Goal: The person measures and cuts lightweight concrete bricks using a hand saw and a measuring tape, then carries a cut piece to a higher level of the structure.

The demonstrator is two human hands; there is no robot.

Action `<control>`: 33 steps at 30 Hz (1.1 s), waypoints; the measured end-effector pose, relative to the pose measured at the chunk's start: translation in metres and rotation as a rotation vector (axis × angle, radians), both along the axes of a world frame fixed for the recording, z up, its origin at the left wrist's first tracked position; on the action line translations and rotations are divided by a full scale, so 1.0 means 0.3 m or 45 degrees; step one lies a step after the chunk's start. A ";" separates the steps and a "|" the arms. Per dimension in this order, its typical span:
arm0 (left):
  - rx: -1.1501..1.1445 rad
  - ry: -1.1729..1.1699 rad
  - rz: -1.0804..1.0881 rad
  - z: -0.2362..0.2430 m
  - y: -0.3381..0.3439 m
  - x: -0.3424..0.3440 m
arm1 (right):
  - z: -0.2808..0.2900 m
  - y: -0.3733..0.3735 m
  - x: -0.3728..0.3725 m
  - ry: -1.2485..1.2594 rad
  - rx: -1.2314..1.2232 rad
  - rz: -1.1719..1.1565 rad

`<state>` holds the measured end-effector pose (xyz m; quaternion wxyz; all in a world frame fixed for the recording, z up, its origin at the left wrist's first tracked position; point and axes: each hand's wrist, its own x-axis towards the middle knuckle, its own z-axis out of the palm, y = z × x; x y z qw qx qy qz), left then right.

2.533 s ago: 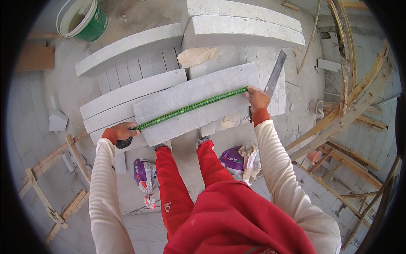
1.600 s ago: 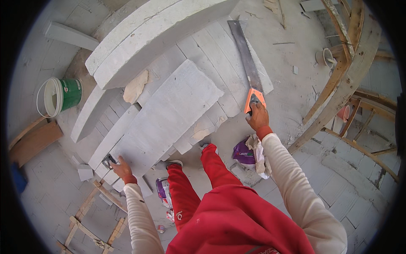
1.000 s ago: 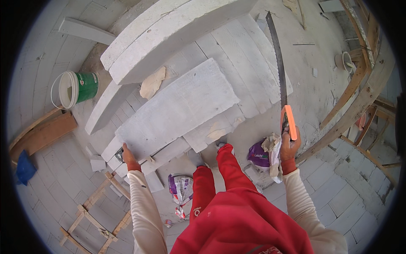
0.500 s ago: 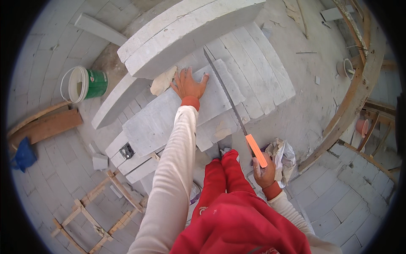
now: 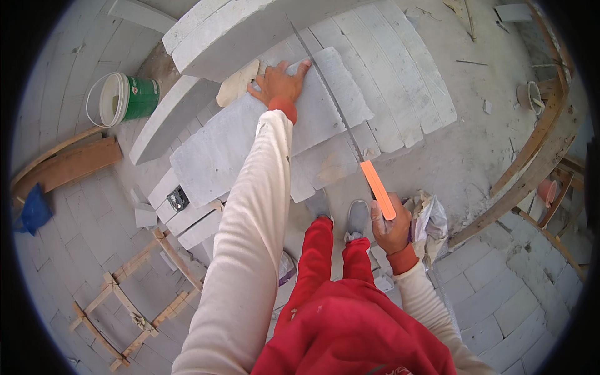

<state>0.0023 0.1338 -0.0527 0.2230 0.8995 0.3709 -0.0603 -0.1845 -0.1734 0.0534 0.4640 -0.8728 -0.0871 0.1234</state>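
My right hand is closed around the orange handle of a hand saw. The long toothed saw blade runs away from me across a pale grey block, close to its right end. On top of that block lies my left hand, flat with fingers spread, its thumb side near the blade. A cream-coloured torn piece sits beside the left fingers. Beneath, several more pale blocks lie side by side. How deep the blade sits in the block is hard to make out.
Large slabs stand on edge just beyond my left hand. A green bucket is at the left, a wooden frame at the lower left. Crumpled sacking lies beside my right hand. Curved timber crosses the right side.
The saw has slid forward, away from me, with my right hand. My left hand stays on the block. My feet are now apart, and the whole view has shifted slightly.
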 end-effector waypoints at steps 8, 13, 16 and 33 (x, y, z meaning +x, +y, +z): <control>0.009 -0.008 -0.031 -0.010 0.014 0.002 | -0.016 -0.022 -0.001 -0.052 0.018 0.031; -0.020 -0.025 0.033 -0.019 0.022 0.002 | -0.007 -0.022 -0.004 -0.014 0.033 0.041; -0.032 -0.031 0.059 -0.011 0.014 0.006 | 0.007 -0.034 -0.022 -0.033 0.001 0.054; -0.061 -0.023 0.130 0.015 -0.004 0.017 | -0.021 -0.005 0.016 0.010 0.016 0.065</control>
